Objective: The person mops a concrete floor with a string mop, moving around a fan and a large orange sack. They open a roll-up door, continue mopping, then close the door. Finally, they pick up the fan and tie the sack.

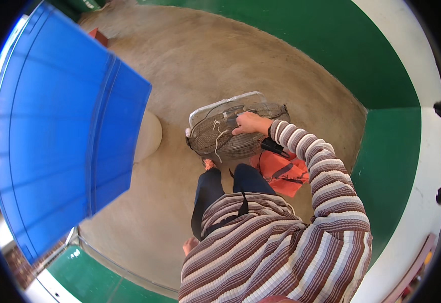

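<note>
Your right hand point(249, 124) curls over the mesh bundle point(205, 137), which lies under it and leftward; can't tell if it's gripping. Left hand point(190, 246) is well behind it, state unclear. Mind the loose cord point(217, 145) just left; mesh could snag.

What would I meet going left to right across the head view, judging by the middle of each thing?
Large blue plastic container, white rounded container, dark mesh bundle, orange-red plastic sheet or bag, smooth green wall panel on the right.
</note>
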Tool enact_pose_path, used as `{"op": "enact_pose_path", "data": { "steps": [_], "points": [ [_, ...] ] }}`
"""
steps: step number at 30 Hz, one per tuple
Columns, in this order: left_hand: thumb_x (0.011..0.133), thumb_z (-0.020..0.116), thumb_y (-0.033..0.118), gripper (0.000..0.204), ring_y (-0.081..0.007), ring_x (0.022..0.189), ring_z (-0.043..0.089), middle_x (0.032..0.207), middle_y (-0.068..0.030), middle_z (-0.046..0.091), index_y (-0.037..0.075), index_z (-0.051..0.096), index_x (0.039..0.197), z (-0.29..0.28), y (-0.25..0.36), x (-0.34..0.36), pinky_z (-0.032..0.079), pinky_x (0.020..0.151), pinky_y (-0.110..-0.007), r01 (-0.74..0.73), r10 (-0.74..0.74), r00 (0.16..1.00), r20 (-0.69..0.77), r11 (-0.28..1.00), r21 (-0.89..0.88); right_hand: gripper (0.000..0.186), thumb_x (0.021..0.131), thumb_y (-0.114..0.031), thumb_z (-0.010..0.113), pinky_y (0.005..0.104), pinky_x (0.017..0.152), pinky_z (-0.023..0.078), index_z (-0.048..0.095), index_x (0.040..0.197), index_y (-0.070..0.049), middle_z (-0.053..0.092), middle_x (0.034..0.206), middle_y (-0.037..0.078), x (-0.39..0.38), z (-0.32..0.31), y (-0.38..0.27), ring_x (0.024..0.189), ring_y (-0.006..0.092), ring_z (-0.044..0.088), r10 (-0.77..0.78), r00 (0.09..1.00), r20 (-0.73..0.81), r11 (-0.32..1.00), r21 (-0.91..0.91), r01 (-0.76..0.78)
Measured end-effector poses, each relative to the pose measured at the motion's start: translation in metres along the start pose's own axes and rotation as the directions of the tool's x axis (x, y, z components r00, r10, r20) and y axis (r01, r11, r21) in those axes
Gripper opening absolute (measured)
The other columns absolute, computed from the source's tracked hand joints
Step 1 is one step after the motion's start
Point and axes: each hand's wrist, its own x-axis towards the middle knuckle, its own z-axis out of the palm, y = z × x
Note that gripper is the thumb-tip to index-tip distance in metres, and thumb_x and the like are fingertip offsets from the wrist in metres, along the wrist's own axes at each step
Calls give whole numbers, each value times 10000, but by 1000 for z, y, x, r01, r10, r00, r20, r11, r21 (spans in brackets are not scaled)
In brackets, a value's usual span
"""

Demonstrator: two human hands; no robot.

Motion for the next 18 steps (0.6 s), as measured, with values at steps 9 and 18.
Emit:
{"op": "enact_pose_path", "data": {
  "steps": [9, 18],
  "points": [
    [874, 550, 256, 260, -203, 668, 601, 754, -73, 607, 46, 620, 1010, -85, 283, 182, 484, 566, -320, 332, -302, 943, 137, 872, -359, 573, 728, -543, 683, 456, 740, 499, 689, 834, 19, 658, 850, 249, -10, -49, 85, 837, 380, 647, 389, 917, -89, 880, 332, -341],
    [877, 564, 271, 280, -213, 765, 616, 865, -105, 640, 70, 600, 1069, -55, 432, 289, 507, 642, -348, -54, 5, 943, 331, 989, 136, 572, 726, -543, 691, 457, 710, 508, 681, 774, 27, 665, 807, 228, 6, -51, 169, 801, 385, 654, 582, 797, -159, 738, 515, -436]
  ]
}}
